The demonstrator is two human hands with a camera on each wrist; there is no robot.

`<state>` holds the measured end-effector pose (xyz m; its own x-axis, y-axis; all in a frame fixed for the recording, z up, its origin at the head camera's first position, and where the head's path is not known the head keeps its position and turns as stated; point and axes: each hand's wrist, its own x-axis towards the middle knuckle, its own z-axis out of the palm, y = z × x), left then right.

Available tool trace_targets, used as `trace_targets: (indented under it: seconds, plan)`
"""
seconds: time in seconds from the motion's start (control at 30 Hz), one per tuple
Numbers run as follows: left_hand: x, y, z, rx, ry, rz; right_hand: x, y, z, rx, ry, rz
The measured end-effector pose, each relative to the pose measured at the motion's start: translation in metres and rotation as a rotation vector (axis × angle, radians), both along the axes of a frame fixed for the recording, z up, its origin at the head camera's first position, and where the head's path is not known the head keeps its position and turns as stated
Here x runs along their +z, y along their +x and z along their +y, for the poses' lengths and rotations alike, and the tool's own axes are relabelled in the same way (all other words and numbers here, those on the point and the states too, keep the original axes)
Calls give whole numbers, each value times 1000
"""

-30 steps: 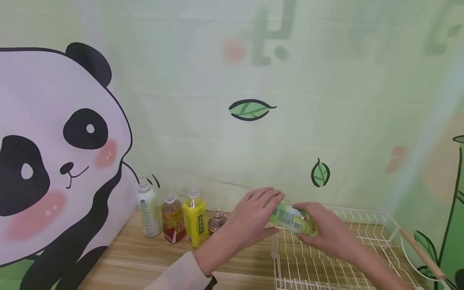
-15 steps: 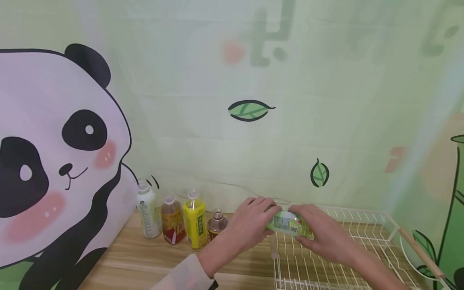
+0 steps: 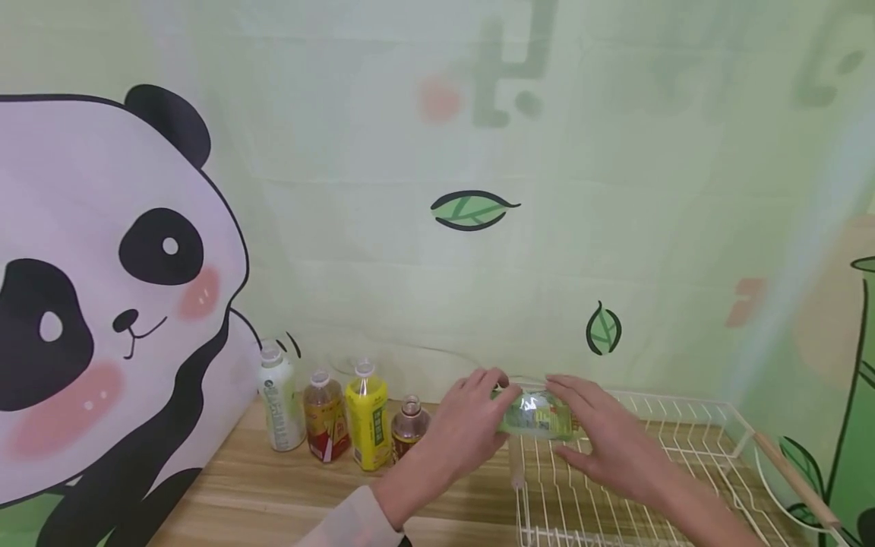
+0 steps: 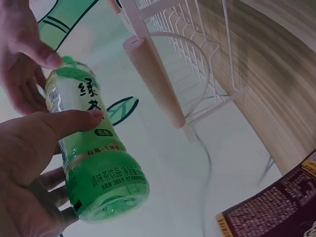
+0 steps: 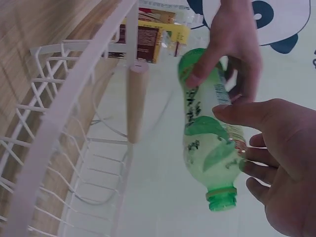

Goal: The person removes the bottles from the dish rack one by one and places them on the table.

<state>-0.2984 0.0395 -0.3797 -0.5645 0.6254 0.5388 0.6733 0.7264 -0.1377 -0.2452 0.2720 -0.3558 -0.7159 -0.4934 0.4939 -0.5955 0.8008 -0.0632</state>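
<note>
A green tea bottle (image 3: 536,416) lies sideways in the air over the rack's left end in the head view. My left hand (image 3: 468,419) holds it near the base, thumb laid across the label in the left wrist view. My right hand (image 3: 608,437) is spread about the neck end, its thumb and fingers apart. In the right wrist view the thumb overlaps the label's edge and the fingertips come right up to the bottle's side. The bare green threaded neck (image 5: 221,198) shows there.
A white wire dish rack (image 3: 615,486) with wooden handles stands on the wood table (image 3: 273,501). Left of it is a row of bottles: a white bottle (image 3: 282,406), a red-brown bottle (image 3: 326,418), a yellow bottle (image 3: 369,422) and a dark one (image 3: 409,425). A panda curtain hangs behind.
The bottle has shifted left and levelled out, turning so its label faces differently. My right hand's grip has loosened and its fingers have spread.
</note>
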Motion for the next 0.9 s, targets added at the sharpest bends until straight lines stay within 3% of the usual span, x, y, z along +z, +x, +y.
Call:
trace_targets:
  seconds: [0.17, 0.33, 0.47, 0.53, 0.6, 0.73, 0.9]
  plan:
    - [-5, -4, -6, 60, 166, -156, 18, 12, 6, 28, -40, 103]
    - [-12, -4, -8, 43, 422, -305, 29, 27, 17, -13, -100, 172]
    - [-21, -7, -7, 34, 581, -403, 29, 40, 25, -56, -130, 169]
    - [-28, -9, -6, 46, 619, -423, 26, 46, 29, -79, -108, 108]
    - [-36, -10, -5, 63, 634, -420, 19, 49, 31, -83, -90, -4]
    - [-53, -8, -6, 79, 664, -430, -7, 49, 38, -67, -27, -282]
    - [-73, -1, -8, 47, 751, -570, -52, 43, 49, -18, -10, -520]
